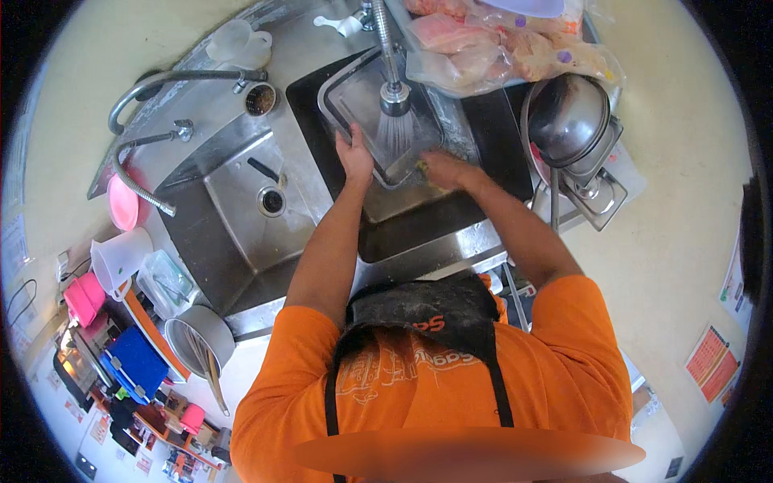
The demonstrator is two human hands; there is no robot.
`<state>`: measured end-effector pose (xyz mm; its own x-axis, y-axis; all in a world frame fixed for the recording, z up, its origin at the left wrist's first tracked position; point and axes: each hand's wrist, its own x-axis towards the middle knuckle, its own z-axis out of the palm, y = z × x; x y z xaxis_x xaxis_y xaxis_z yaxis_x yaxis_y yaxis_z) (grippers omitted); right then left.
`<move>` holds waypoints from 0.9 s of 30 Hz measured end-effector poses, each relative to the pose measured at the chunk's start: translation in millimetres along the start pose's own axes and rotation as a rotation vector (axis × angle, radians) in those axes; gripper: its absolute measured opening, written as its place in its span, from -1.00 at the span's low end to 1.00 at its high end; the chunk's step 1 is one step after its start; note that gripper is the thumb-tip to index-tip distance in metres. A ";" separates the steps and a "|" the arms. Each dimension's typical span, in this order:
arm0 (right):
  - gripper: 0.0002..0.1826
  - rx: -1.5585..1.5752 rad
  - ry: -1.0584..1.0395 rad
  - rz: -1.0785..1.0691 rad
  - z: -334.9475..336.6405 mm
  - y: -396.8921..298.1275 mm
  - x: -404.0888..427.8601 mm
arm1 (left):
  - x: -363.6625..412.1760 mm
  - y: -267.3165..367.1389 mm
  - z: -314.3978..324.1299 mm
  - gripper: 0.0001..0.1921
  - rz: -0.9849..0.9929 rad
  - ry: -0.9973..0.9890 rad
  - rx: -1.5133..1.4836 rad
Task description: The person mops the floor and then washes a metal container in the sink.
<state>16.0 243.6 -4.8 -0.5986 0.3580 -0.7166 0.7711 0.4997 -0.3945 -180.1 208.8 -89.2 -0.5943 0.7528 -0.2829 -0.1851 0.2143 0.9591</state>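
My left hand (356,156) grips the near left rim of a rectangular metal pan (353,99), which stands tilted in the right sink basin (423,220). Water sprays into the pan from a spray head (395,99) on a flexible metal hose. At the pan's right side is my right hand (445,170), closed around a yellowish scrubbing pad (424,171) that is mostly hidden by the fingers and a little blurred.
Bagged raw meat (459,54) lies in a tray behind the right basin. Metal bowls and pans (570,121) are stacked at the right. The left basin (241,223) holds a black-handled brush (264,170). A pot (199,341) with a whisk stands left.
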 end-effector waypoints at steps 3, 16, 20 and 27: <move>-0.62 0.528 0.229 0.028 0.7 -13.2 -8.7 | -9.1 9.2 3.8 -0.46 -0.048 0.010 -0.064; -0.73 0.376 0.312 -0.348 66.6 -41.4 29.0 | -36.1 39.4 -4.4 -0.64 -0.010 -0.116 0.100; -0.69 0.333 0.086 0.218 53.7 -6.8 28.2 | -45.8 27.4 -7.2 -0.68 0.018 -0.086 0.101; -0.66 -0.040 0.241 0.128 26.4 23.7 -8.2 | -24.9 42.3 -6.8 -0.65 0.081 -0.017 -0.024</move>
<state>45.0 231.6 -23.5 -0.5351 0.5953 -0.5993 0.8374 0.4673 -0.2836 -178.5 194.9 -41.7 -0.5950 0.7775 -0.2037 -0.1560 0.1370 0.9782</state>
